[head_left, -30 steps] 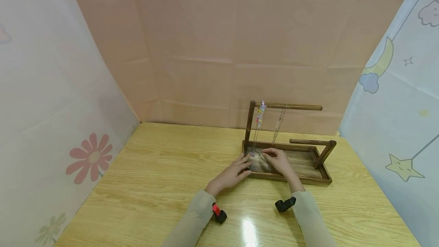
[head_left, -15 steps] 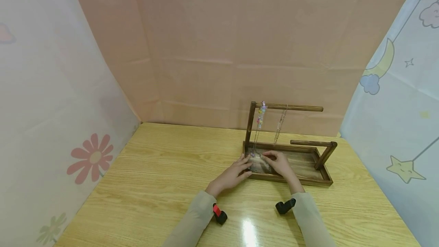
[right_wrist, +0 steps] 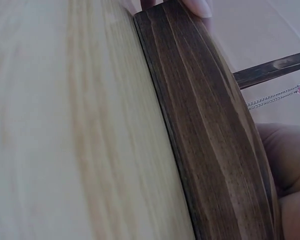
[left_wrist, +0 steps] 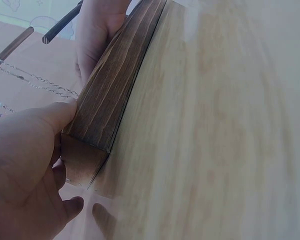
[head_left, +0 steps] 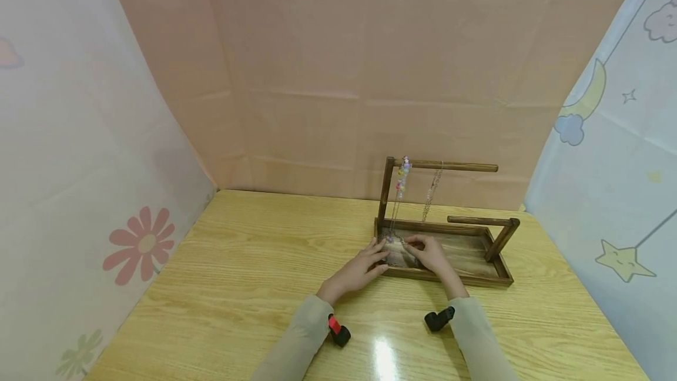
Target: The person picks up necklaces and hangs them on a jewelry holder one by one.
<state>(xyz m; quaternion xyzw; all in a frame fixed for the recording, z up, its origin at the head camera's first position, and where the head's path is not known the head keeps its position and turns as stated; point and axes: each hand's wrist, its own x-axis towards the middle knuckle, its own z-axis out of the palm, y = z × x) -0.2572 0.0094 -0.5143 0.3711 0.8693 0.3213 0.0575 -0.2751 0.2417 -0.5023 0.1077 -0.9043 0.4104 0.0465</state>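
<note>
My left hand (head_left: 357, 269) rests over the left end of a dark wooden tray (head_left: 465, 251), fingers spread across its end wall. In the left wrist view its thumb lies by the tray's front wall, with two fingers outside the end. My right hand (head_left: 431, 254) reaches over the front wall and pinches a thin chain necklace (head_left: 399, 238) inside the tray with thumb and forefinger. A small purple pendant (head_left: 389, 239) lies near the left fingertips. In the right wrist view the front wall (right_wrist: 205, 120) hides most of the right fingers.
A tall wooden bar (head_left: 465, 166) rises from the tray's left end, bearing a colourful beaded necklace (head_left: 401, 184) and a silvery chain necklace (head_left: 431, 196). A lower bar (head_left: 476, 219) stands at the right end. The tray sits on a wooden table (head_left: 264, 251), before a peach backdrop (head_left: 296, 75).
My right hand has shifted very slightly down and drawn the chain a little. The left hand keeps its place. The hanging necklaces look the same.
</note>
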